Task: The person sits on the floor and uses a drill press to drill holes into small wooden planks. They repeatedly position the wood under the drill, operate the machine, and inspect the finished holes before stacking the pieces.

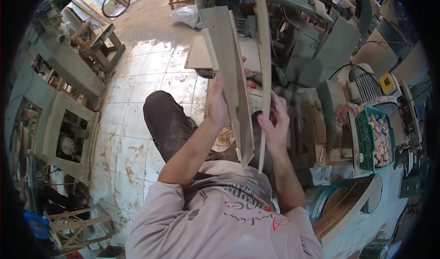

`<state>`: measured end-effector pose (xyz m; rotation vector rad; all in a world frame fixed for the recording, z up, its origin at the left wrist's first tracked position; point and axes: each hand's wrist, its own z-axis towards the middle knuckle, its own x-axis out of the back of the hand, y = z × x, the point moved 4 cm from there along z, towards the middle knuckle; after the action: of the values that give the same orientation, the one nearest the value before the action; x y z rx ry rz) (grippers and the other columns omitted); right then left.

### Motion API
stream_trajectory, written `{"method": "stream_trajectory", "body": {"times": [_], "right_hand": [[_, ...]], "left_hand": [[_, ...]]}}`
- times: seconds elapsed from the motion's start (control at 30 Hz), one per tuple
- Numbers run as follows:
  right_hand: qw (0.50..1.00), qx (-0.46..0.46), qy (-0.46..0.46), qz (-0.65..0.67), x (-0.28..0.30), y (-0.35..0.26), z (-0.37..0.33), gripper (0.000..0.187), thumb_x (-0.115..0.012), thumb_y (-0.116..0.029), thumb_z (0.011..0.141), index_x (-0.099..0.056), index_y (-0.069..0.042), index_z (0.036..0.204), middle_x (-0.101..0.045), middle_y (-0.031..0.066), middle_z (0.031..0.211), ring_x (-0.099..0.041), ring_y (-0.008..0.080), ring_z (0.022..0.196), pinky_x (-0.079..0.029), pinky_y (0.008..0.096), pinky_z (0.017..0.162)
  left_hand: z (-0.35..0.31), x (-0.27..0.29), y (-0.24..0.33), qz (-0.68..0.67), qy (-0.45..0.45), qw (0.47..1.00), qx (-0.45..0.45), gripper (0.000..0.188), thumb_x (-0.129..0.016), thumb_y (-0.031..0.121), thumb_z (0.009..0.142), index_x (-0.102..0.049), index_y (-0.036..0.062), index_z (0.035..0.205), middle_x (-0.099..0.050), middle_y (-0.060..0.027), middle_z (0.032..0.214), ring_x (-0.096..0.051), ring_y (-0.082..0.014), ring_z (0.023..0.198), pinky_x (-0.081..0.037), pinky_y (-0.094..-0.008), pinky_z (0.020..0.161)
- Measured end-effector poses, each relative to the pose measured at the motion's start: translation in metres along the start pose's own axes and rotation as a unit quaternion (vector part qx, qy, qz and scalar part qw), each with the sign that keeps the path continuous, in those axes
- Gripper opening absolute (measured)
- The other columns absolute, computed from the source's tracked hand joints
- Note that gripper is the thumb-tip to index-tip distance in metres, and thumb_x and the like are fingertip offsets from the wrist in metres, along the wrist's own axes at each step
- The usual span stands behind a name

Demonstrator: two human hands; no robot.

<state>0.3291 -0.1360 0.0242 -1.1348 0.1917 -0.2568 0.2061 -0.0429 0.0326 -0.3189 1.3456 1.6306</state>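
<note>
My left hand point(217, 104) is closed around a long grey-brown wooden board point(227, 52) with pale edges, held steeply tilted in front of me. Its fingertips show past the board's right side. A second, shorter pale edge stands out at the board's left. To the right rises a long, narrow, slightly curved pale strip point(264, 71), running from the top of the view down toward my lap. My right hand point(276, 125) grips this strip, thumb in front and fingers bent at its right side. Whether the strip is wood cannot be told.
A flat board-topped surface point(197, 52) stands just beyond my knees. At the right are a motor point(366, 85) and a green basket point(365, 142) of small coloured pieces. Machines line the left, beside the dusty tiled floor point(123, 144). A bicycle point(117, 2) stands far off.
</note>
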Motion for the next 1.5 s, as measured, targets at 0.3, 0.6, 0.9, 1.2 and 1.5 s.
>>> {"method": "stream_trajectory", "body": {"times": [0.3,0.6,0.9,1.2,1.5], "right_hand": [[0.985,0.136,0.032,-0.102,-0.029,0.017,0.018,0.083,-0.081,-0.021,0.067,-0.041,0.003,0.136,-0.044,0.0128,0.112,-0.047,0.0236,0.107,-0.043,0.0341,0.089],[0.985,0.141,0.011,-0.101,-0.03,0.035,0.018,0.085,-0.081,-0.021,0.067,-0.04,0.003,0.137,-0.045,0.0126,0.112,-0.046,0.0227,0.108,-0.043,0.0339,0.089],[0.986,0.132,0.007,-0.103,-0.029,0.045,0.022,0.083,-0.08,-0.02,0.066,-0.043,0.002,0.137,-0.045,0.0116,0.109,-0.046,0.0222,0.105,-0.044,0.0329,0.087],[0.989,0.131,-0.005,-0.063,-0.03,0.05,0.023,0.082,-0.076,-0.016,0.067,-0.04,0.0,0.139,-0.041,0.0112,0.11,-0.046,0.0217,0.106,-0.043,0.0327,0.092],[0.995,0.096,-0.015,-0.02,-0.03,0.057,0.023,0.082,-0.075,-0.01,0.069,-0.037,-0.001,0.141,-0.04,0.0113,0.115,-0.045,0.0212,0.113,-0.042,0.033,0.097]], "left_hand": [[-0.002,0.0,-0.016,0.039,0.018,0.997,0.056,0.059,-0.031,0.053,0.098,-0.046,0.0048,0.128,-0.059,-0.0125,0.115,-0.06,-0.023,0.104,-0.051,-0.04,0.089],[0.001,0.001,-0.019,0.073,0.02,0.996,0.05,0.059,-0.027,0.05,0.1,-0.043,0.0041,0.133,-0.055,-0.0112,0.122,-0.055,-0.0216,0.112,-0.045,-0.0375,0.097],[0.001,-0.002,-0.018,0.056,0.046,0.997,0.038,0.057,-0.037,0.051,0.098,-0.052,0.0017,0.122,-0.059,-0.0081,0.109,-0.057,-0.0163,0.097,-0.049,-0.0312,0.083],[0.001,0.0,-0.019,0.111,0.017,0.992,0.053,0.064,-0.026,0.053,0.098,-0.036,0.005,0.138,-0.048,-0.0094,0.133,-0.048,-0.0215,0.121,-0.042,-0.0387,0.102],[0.002,-0.006,-0.018,0.133,0.031,0.989,0.056,0.065,-0.029,0.055,0.097,-0.038,0.0035,0.136,-0.048,-0.0095,0.131,-0.049,-0.0209,0.119,-0.043,-0.0384,0.101]]}}
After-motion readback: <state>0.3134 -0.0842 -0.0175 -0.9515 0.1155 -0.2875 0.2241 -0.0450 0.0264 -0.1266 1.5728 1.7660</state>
